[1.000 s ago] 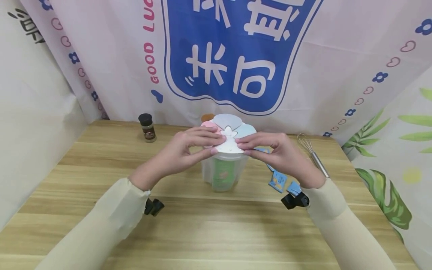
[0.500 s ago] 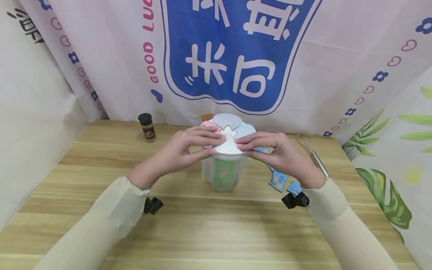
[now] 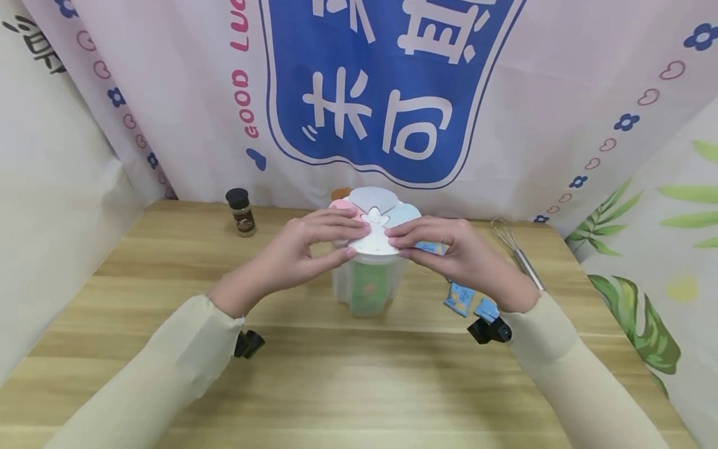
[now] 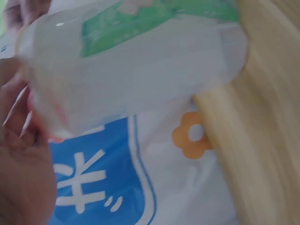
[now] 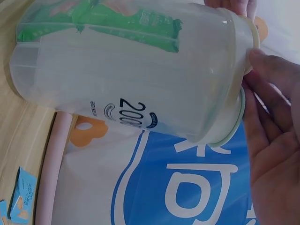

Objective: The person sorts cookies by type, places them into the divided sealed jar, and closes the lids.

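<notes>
Container (image 3: 343, 287) stood upright on table (image 3: 359, 386), unmoved; head view drifted slightly. Left hand (image 3: 314, 240) and right hand (image 3: 449, 246) still pinched lid (image 3: 377, 243) at front edge. Right wrist view showed "2000" print (image 5: 132, 112), not visible from head.

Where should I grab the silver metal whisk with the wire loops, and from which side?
Take the whisk by its straight, slim metal handle, probably from the near side, wrapping right round it. It lies on the pale wooden table, handle end nearest, thin wire loops pointing away.
</notes>
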A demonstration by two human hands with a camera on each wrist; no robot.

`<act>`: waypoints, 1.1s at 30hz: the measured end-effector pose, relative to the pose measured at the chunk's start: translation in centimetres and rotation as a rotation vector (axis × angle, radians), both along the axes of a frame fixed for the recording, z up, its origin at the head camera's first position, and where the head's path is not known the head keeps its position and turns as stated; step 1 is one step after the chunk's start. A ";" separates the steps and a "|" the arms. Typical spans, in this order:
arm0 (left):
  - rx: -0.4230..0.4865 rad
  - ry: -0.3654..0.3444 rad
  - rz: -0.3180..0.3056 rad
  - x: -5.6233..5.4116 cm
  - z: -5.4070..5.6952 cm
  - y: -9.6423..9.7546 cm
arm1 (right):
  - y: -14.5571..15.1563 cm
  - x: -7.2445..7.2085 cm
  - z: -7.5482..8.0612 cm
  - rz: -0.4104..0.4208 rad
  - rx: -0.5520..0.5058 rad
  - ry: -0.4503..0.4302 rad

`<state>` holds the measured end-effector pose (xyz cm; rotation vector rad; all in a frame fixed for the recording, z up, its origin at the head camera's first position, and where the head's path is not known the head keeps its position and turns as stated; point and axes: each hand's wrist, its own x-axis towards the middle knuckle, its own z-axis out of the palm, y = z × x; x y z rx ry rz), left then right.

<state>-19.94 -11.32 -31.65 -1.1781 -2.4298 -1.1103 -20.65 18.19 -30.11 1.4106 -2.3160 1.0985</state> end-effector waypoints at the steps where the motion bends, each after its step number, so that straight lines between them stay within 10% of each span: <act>1: 0.013 0.001 0.008 0.1 -0.2 0.0 | -0.1 0.0 -0.1 -0.004 0.000 0.006; 9: 0.167 -0.038 0.042 0.9 -1.2 0.7 | 0.4 0.4 0.2 -0.089 -0.118 -0.097; 15: 0.407 -0.032 0.218 2.3 -2.2 1.0 | 1.6 -1.1 -0.8 -0.236 -0.389 -0.233; 23: 0.622 -0.410 0.449 4.5 -4.4 2.2 | 1.3 -3.6 -5.5 -0.205 -0.305 -0.711; 28: 0.620 -0.616 0.477 6.3 -6.7 3.9 | 0.2 -3.9 -8.0 -0.064 -0.346 -0.977; 33: 0.556 -0.668 0.466 7.7 -8.2 5.1 | -0.6 -4.5 -9.5 0.008 -0.387 -1.102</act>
